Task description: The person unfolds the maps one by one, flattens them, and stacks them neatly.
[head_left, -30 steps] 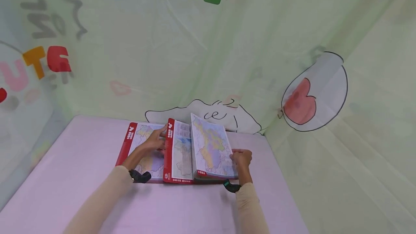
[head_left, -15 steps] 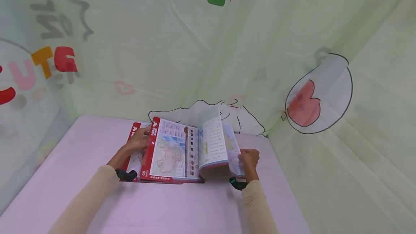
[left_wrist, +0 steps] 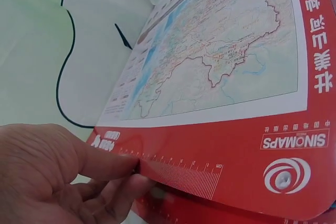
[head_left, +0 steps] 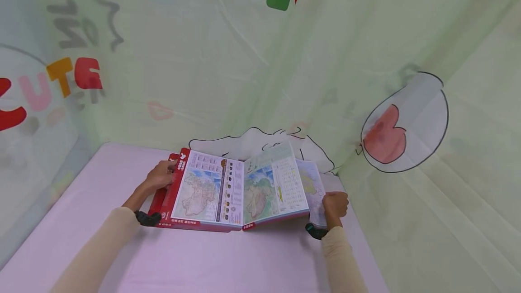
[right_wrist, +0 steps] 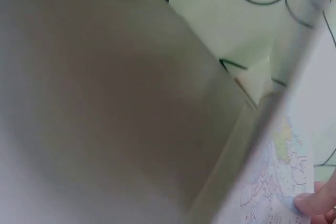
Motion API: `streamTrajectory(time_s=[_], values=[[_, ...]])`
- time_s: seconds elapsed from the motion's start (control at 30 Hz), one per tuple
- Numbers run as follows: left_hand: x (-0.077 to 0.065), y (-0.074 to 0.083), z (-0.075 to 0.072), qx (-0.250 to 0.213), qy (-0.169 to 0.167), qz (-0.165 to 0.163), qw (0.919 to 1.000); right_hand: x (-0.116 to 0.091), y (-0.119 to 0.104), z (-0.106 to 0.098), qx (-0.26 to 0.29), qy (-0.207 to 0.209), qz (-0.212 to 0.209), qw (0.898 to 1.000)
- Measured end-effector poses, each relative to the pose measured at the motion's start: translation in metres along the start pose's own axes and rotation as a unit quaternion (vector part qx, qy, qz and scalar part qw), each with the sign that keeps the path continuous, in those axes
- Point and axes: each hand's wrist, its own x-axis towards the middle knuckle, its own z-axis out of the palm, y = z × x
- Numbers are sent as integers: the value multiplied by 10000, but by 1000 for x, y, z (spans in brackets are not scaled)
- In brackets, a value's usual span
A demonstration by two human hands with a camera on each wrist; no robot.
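Note:
A map booklet with a red border (head_left: 199,192) lies spread across the table's far side. My left hand (head_left: 160,174) pinches its left red edge; in the left wrist view the thumb (left_wrist: 107,161) lies over a printed ruler. Another red-edged map (head_left: 156,201) shows beneath. A map page (head_left: 274,189) slopes up right of the fold, its outer edge raised. Further right, partly behind that page, my right hand (head_left: 335,204) grips the right edge of a map sheet (head_left: 316,196). A blurred raised page (right_wrist: 121,108) covers most of the right wrist view.
Pink cloth covers the table (head_left: 203,261). A pale green curtain (head_left: 183,67) with printed letters and drawings hangs directly behind and along both sides. Dark wrist cameras (head_left: 148,218) sit on both wrists.
My left hand has moved left with the red-edged side, exposing more of it. The right hand has moved right with the map sheet. The middle page has swung over, and its printed side now faces up.

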Motion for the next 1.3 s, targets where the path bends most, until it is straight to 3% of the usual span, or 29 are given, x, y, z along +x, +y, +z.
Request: streamTrajectory(time_s=[0.2,0.33,0.4,0.53,0.93,1.3], values=[[0,-3,-2,211,97,-10,9997,48,45,20,-373,518,-266,9976],[-3,-1,-3,338,156,8,9993,35,41,11,-393,774,-329,9957],[-5,1,-5,407,205,-18,9990,19,30,2,-388,861,-240,9952],[-9,7,-10,591,281,-32,9979,13,31,-2,-575,868,-104,9945],[-16,18,-11,1220,423,-258,9913,18,42,-5,-1427,933,30,9854],[-5,7,-8,1519,579,-292,9863,35,56,0,-1383,791,136,9871]])
